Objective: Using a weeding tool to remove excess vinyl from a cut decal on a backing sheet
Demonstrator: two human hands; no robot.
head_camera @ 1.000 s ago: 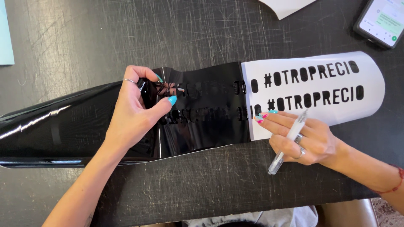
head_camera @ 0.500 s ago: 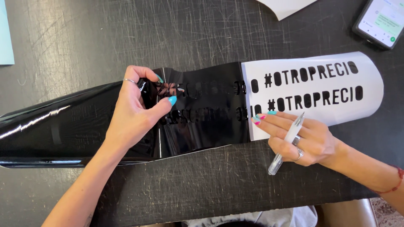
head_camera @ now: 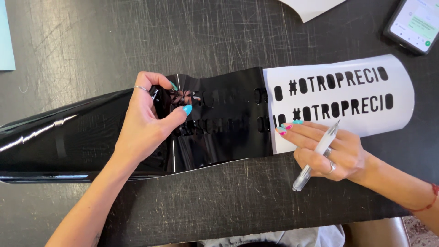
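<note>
A long strip of glossy black vinyl film (head_camera: 219, 123) lies across the dark table, partly peeled from its white backing sheet (head_camera: 388, 114), where black cut-out letters stay stuck. My left hand (head_camera: 146, 123) pinches the lifted edge of the film near its middle, between thumb and fingers. My right hand (head_camera: 331, 148) presses its fingertips on the backing's lower left corner and holds a clear pen-like tool (head_camera: 315, 155) slanted across the fingers.
A smartphone (head_camera: 411, 25) with a lit screen lies at the top right. A white paper corner (head_camera: 311, 7) shows at the top edge, a pale blue sheet (head_camera: 5, 36) at the far left. The scratched dark table (head_camera: 228, 201) runs to its near edge below.
</note>
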